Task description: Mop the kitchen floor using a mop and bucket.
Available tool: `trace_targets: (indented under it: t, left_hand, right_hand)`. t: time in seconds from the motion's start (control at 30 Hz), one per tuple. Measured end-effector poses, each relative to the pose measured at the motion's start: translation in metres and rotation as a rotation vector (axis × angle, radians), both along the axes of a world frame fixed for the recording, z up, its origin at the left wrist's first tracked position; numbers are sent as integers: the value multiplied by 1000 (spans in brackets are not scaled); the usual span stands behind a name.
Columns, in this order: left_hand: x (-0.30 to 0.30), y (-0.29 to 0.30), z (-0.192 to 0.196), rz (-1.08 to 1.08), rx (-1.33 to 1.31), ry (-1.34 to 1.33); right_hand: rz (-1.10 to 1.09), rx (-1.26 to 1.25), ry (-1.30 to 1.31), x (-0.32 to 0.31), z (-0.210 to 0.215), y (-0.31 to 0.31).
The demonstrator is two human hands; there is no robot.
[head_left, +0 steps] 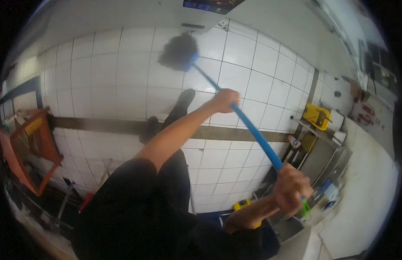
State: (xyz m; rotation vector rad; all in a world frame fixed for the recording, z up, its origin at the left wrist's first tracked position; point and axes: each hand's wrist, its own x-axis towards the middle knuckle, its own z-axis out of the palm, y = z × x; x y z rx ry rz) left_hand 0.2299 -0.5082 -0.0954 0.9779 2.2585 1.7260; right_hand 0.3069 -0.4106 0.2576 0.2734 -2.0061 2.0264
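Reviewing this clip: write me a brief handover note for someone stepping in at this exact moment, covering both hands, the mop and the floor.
Left hand: closed around the blue mop handle about midway along it, arm stretched forward.
Right hand: closed around the handle's upper end, near its green tip.
Mop head: dark, resting on the white tiled floor ahead of the person's shoes.
Done: cannot tell which tiles have been mopped; no wet patch shows clearly.
Left: judged loosely, the tiles around the dark floor strip and beside the steel counter.

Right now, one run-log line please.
left hand: gripping blue mop handle mid-shaft | right hand: gripping near green end | dark mop head: on white tiled floor
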Motion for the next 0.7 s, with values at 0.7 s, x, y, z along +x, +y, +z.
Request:
trace_targets:
  t: [0.7]
  left_hand:
    - [-102,118,47,-45,-281,-374]
  right_hand:
    - [-88,-328,-124,-90,-17,275]
